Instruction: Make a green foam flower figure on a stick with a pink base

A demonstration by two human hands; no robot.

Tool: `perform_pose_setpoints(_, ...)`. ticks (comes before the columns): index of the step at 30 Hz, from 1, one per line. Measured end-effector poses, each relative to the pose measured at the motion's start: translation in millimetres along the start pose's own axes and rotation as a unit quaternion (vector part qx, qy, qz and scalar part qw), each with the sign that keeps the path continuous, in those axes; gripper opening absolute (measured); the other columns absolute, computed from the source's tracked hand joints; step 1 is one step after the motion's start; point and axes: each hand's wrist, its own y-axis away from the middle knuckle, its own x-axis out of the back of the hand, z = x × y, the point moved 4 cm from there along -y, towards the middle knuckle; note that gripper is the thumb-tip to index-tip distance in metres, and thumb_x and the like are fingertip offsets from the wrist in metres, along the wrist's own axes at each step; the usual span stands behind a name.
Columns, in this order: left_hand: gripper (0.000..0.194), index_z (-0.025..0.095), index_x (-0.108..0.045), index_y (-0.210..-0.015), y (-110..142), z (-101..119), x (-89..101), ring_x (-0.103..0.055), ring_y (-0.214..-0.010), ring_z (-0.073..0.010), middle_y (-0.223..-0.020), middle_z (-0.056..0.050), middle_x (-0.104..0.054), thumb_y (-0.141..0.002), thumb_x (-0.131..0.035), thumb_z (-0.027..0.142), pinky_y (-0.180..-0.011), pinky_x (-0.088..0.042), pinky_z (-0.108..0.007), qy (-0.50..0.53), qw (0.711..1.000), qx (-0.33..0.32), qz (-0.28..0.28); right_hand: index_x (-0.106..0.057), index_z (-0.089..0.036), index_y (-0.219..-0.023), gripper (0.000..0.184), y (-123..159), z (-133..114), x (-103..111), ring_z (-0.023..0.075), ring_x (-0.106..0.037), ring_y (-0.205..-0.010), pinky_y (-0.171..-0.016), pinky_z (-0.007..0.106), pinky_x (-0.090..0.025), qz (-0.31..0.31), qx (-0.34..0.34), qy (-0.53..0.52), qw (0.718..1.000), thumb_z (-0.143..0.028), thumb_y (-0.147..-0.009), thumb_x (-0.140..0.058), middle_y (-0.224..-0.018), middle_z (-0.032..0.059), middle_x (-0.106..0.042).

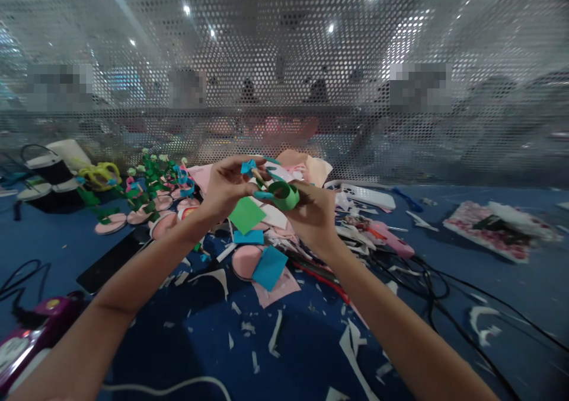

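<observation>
My left hand [224, 186] is closed, its fingertips pinched by a thin wooden stick [258, 177] topped with crumpled blue paper [248, 166]. Between the two hands, a curled green paper strip [287, 196] loops near the stick's lower end. My right hand [313, 211] has its fingers closed on that strip; part of its grip is hidden behind the coil. Below them lie a green paper square [246, 215], blue paper pieces [269, 269] and a pink round disc [246, 261].
Small paper flowers [153, 184] on pink round bases stand at left, near a dark phone [114, 260]. A pink glue gun [393, 239], black cables [429, 288] and a white phone [368, 196] lie at right. Paper scraps [276, 333] litter the blue surface before a perforated metal screen [280, 51].
</observation>
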Motion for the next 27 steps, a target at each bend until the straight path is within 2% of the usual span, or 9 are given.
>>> perform_pose_setpoints(2,0.039,0.023,-0.070,-0.074,0,0,-0.8,-0.065,-0.066,-0.0129,-0.072,0.002,-0.070,-0.039,-0.087,0.031,-0.065,-0.054,-0.026,0.006,1.000,-0.004,-0.008,-0.046,-0.016,-0.051,0.021,0,-2,0,0.0060,-0.035,-0.046,-0.045,0.021,-0.026,0.001,0.000,0.010,1.000,-0.021,-0.066,-0.060,-0.047,-0.0058,-0.038)
perform_pose_setpoints(5,0.039,0.023,-0.070,-0.076,1,-1,-0.4,-0.065,-0.065,-0.0131,-0.071,0.001,-0.069,-0.042,-0.086,0.034,-0.061,-0.054,-0.024,-0.003,1.000,-0.009,-0.018,-0.051,-0.016,-0.053,0.017,-1,-4,1,0.0065,-0.038,-0.046,-0.045,0.020,-0.028,-0.003,0.007,0.018,1.000,-0.022,-0.066,-0.061,-0.047,-0.0053,-0.043)
perform_pose_setpoints(9,0.042,0.023,-0.071,-0.078,3,-3,1.2,-0.065,-0.066,-0.0144,-0.065,0.002,-0.066,-0.042,-0.085,0.039,-0.060,-0.054,-0.025,-0.019,0.999,-0.010,-0.029,-0.056,-0.016,-0.056,0.008,-2,-7,2,0.0082,-0.044,-0.046,-0.046,0.021,-0.031,-0.009,0.022,0.022,0.999,-0.018,-0.064,-0.056,-0.049,-0.0036,-0.051)
perform_pose_setpoints(15,0.040,0.024,-0.070,-0.075,5,-2,2.4,-0.063,-0.065,-0.0147,-0.057,0.003,-0.059,-0.041,-0.086,0.037,-0.060,-0.053,-0.026,-0.029,0.999,-0.013,-0.037,-0.058,-0.018,-0.055,0.011,-2,-10,2,0.0106,-0.049,-0.048,-0.047,0.021,-0.033,-0.010,0.017,0.024,1.000,-0.019,-0.060,-0.048,-0.051,-0.0015,-0.057)
perform_pose_setpoints(20,0.040,0.023,-0.071,-0.075,3,2,3.0,-0.062,-0.065,-0.0146,-0.057,0.003,-0.059,-0.040,-0.085,0.038,-0.058,-0.051,-0.025,-0.044,0.998,-0.013,-0.049,-0.056,-0.018,-0.054,0.012,-3,-7,1,0.0109,-0.050,-0.047,-0.045,0.021,-0.033,-0.013,0.012,0.043,0.999,-0.022,-0.062,-0.049,-0.050,-0.0008,-0.057)
perform_pose_setpoints(27,0.035,0.023,-0.072,-0.081,1,9,-2.6,-0.062,-0.066,-0.0121,-0.062,0.002,-0.061,-0.049,-0.084,0.029,-0.058,-0.050,-0.020,-0.043,0.994,-0.016,-0.100,-0.058,-0.017,-0.057,0.005,-1,-4,0,0.0096,-0.046,-0.046,-0.045,0.021,-0.033,-0.014,-0.006,0.041,0.999,-0.019,-0.061,-0.057,-0.047,-0.0028,-0.054)
